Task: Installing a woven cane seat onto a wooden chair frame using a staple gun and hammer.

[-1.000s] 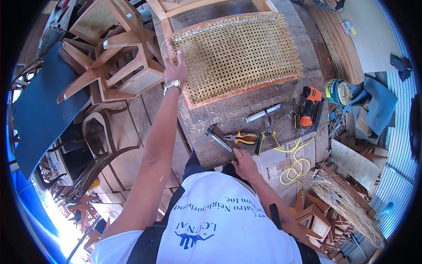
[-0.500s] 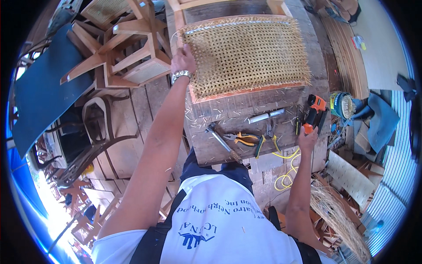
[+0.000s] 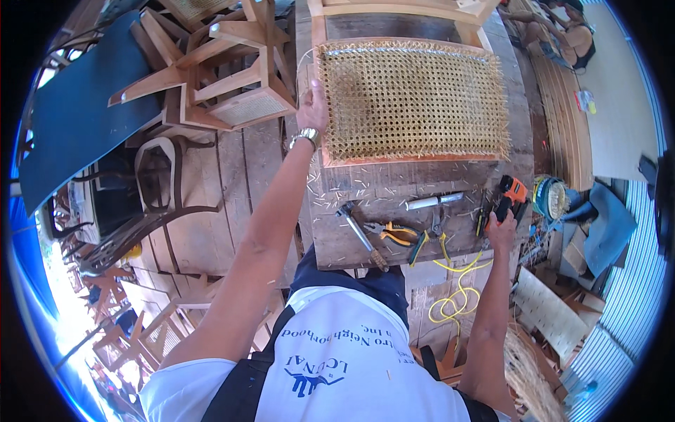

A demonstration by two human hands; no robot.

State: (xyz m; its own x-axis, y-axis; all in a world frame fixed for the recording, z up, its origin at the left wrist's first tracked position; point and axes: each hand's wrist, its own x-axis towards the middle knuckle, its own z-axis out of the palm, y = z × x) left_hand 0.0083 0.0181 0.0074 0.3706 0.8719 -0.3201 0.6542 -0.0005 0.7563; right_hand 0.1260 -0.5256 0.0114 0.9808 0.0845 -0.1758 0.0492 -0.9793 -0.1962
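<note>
My left hand (image 3: 313,111), with a metal watch on its wrist, grips the left edge of a wooden chair frame (image 3: 415,161), thumb on top and the other fingers mostly hidden. Woven cane webbing (image 3: 415,102) covers the frame, its cut strand ends ragged along the edges. At the right side of the worktable, my right hand (image 3: 500,231) closes around the handle of an orange and black staple gun (image 3: 514,188). Between my body and the chair lie a hammer (image 3: 361,231), orange-handled pliers (image 3: 394,233), yellow-green-handled cutters (image 3: 432,235) and a white-handled tool (image 3: 432,202).
Cane scraps litter the worktable (image 3: 380,184). A yellow hose (image 3: 453,304) hangs coiled off its near right edge. Wooden chairs (image 3: 232,77) are stacked at the left. A tub (image 3: 550,197) with cane strands stands at the right. Another person (image 3: 566,39) sits at the far right.
The view has shifted slightly. The staple gun sits a little lower, and my right hand now covers more of its handle. My left hand keeps its hold on the chair frame.
</note>
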